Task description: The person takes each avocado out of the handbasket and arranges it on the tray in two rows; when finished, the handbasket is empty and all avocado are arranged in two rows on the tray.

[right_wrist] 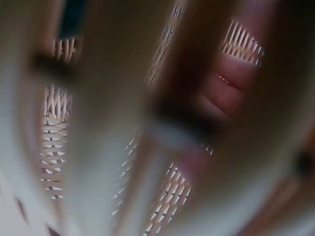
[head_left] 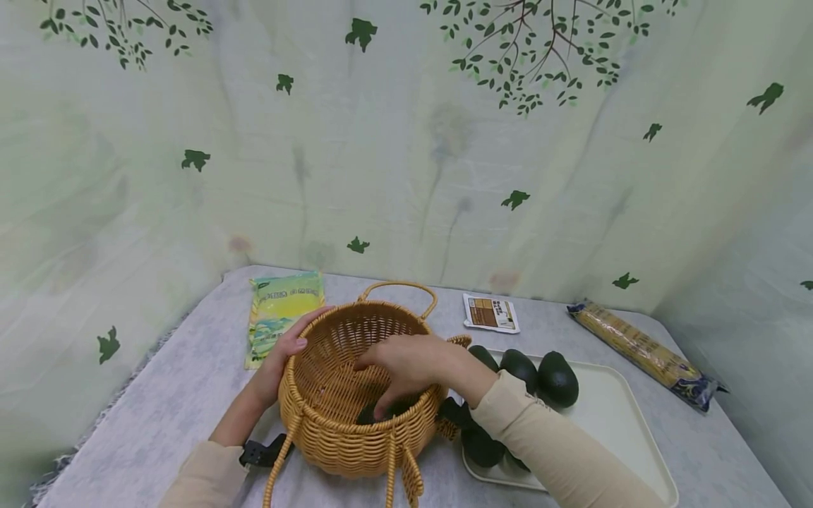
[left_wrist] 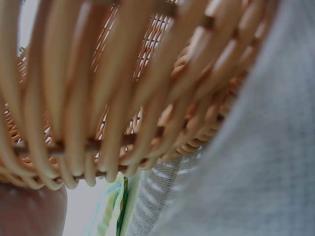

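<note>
A round wicker basket (head_left: pixel 356 451) with a raised handle stands at the front middle of the table in the head view. My left hand (head_left: pixel 282 356) holds its left rim; in the left wrist view the weave (left_wrist: pixel 113 98) fills most of the picture. Over the right rim, my right hand (head_left: pixel 406 363) reaches inside, thumb and fingers spread apart. Beneath the thumb lies a dark avocado (head_left: pixel 366 415) on the basket's floor, partly hidden. Blurred weave largely covers the fingers (right_wrist: pixel 224 91) in the right wrist view. More avocados (head_left: pixel 557 379) sit on a cream tray (head_left: pixel 610 409).
Behind the left hand lies a green-yellow packet (head_left: pixel 286 310). A small white-and-brown packet (head_left: pixel 491 313) is at the back, and a long pack of what looks like noodles (head_left: pixel 641 349) lies at the right. The right sleeve crosses the tray. A patterned curtain (head_left: pixel 406 176) hangs behind the table.
</note>
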Tool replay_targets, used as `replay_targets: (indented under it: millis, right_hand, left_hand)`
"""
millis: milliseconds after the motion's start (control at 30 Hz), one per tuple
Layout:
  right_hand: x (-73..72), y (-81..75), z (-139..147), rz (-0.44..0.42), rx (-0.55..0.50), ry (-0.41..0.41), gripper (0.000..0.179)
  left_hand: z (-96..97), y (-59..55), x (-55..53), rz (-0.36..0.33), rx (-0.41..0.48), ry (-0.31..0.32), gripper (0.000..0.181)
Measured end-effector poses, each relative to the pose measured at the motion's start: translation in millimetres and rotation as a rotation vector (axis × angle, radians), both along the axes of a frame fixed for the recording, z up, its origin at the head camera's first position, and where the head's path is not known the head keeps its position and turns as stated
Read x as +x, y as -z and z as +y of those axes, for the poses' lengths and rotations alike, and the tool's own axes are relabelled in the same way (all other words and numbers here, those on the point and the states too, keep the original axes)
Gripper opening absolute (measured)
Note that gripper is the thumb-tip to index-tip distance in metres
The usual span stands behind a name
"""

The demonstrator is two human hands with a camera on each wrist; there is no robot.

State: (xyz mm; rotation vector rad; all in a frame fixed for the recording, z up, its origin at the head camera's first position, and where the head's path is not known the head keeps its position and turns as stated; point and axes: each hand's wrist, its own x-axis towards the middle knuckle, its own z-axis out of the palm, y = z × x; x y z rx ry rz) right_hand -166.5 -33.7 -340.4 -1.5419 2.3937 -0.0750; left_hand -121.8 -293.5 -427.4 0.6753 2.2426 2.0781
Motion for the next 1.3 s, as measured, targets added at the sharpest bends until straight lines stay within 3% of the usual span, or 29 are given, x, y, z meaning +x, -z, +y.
replay_targets:
  millis: [167,267,600,933,1300]
  right_hand:
    - [-2.1,2.3,0,0.078,-0.125,-0.01,0.042]
    - [-3.2,2.3,1,0.082,-0.162,-0.012,0.04]
    - [-4.2,-3.1,2,0.024,-0.056,0.039,0.06]
    - [-8.3,-7.7,1,-0.099,-0.059,0.001,0.068]
    - [-8.2,-10.8,-1,-0.082,0.036,0.022,0.063]
  left_hand:
    - [-0.4,0.6,-1.0,0.007,0.017,0.02,0.063]
    - [-0.3,0.8,-1.7,0.016,0.039,0.043,0.063]
    - [0.1,-0.7,-2.1,0.035,0.031,0.04,0.061]
    - [-1.1,2.2,-1.7,0.025,0.053,0.054,0.063]
    - [-1.4,2.2,-2.6,0.029,0.045,0.043,0.061]
